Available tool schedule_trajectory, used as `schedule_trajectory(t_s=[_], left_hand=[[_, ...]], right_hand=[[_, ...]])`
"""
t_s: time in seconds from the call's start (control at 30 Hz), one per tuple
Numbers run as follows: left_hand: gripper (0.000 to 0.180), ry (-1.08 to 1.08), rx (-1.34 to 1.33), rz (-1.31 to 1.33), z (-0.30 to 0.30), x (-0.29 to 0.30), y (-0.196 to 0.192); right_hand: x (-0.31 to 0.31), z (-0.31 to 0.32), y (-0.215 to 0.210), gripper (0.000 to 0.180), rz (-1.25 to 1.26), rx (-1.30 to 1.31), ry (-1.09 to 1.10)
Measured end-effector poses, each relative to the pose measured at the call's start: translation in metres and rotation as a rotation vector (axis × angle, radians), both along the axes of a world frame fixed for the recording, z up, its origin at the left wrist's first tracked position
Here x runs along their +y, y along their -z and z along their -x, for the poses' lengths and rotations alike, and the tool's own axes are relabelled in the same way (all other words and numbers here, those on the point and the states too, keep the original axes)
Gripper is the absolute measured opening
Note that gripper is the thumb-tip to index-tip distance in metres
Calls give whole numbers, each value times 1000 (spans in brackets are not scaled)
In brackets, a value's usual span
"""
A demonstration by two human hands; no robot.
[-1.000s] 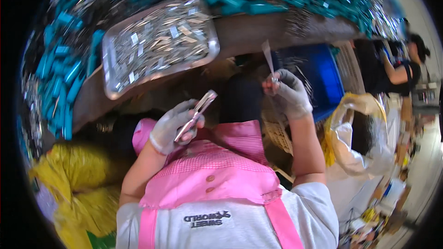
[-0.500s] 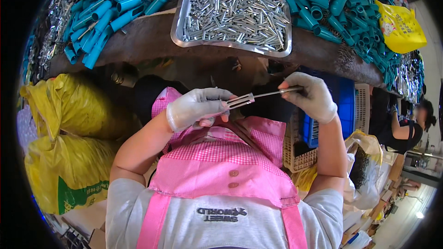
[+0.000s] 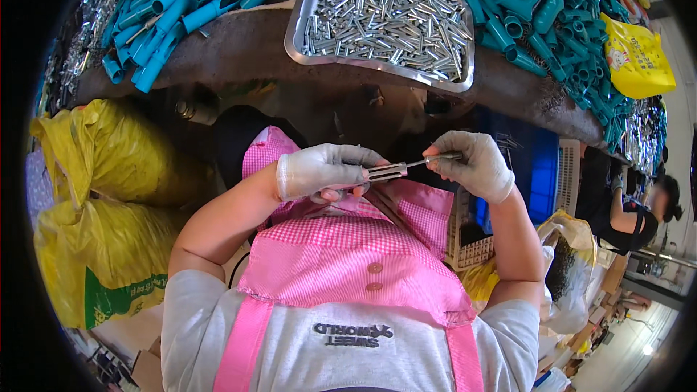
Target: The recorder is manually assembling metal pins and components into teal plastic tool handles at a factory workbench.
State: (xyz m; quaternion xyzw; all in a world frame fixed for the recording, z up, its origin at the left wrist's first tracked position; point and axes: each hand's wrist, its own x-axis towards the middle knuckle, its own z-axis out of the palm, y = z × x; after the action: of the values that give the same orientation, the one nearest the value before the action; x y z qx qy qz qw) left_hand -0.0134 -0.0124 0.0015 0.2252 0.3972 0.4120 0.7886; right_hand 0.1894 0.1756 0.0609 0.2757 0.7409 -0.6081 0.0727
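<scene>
We have the slotted metal piece (image 3: pixel 390 172) in front of our body, just above the pink apron (image 3: pixel 330 283) and below the near edge of the worktop (image 3: pixel 225 43). Our gloved left hand (image 3: pixel 327 170) closes around its left end, leaving the slotted end sticking out to the right. Our gloved right hand (image 3: pixel 475 165) pinches a thin metal rod (image 3: pixel 417 163) between thumb and fingers, and the rod points at the slotted end; we cannot tell whether it goes inside. Beyond our hands, a metal tray (image 3: pixel 292 43) full of small silvery pins (image 3: pixel 388 25) sits on the worktop, between two heaps of teal tubes (image 3: pixel 519 3). Below the worktop, a blue crate (image 3: pixel 541 174) stands to our right and yellow sacks (image 3: pixel 120 156) lie to our left. Farther right we see another person (image 3: pixel 630 210) in dark clothes
</scene>
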Motion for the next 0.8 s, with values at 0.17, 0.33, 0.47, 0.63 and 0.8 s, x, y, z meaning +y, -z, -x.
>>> schedule_trajectory(t_s=[0.17, 0.33, 0.47, 0.63, 0.8], left_hand=[[41, -29, -89, 40, 3, 1, -10], [42, -48, -126, 79, 7, 0, 1], [42, -16, -132, 80, 6, 0, -4], [43, -11, -132, 87, 3, 1, -4], [43, -4, -161, 84, 5, -3, -2]], right_hand=[[-3, 2, 3, 15, -80, 56, 47], [0, 1, 0, 16, 95, -8, 21], [-4, -1, 0, 16, 15, -62, 14], [-5, -3, 0, 16, -49, -10, 25], [-5, -4, 0, 17, 119, -26, 43]])
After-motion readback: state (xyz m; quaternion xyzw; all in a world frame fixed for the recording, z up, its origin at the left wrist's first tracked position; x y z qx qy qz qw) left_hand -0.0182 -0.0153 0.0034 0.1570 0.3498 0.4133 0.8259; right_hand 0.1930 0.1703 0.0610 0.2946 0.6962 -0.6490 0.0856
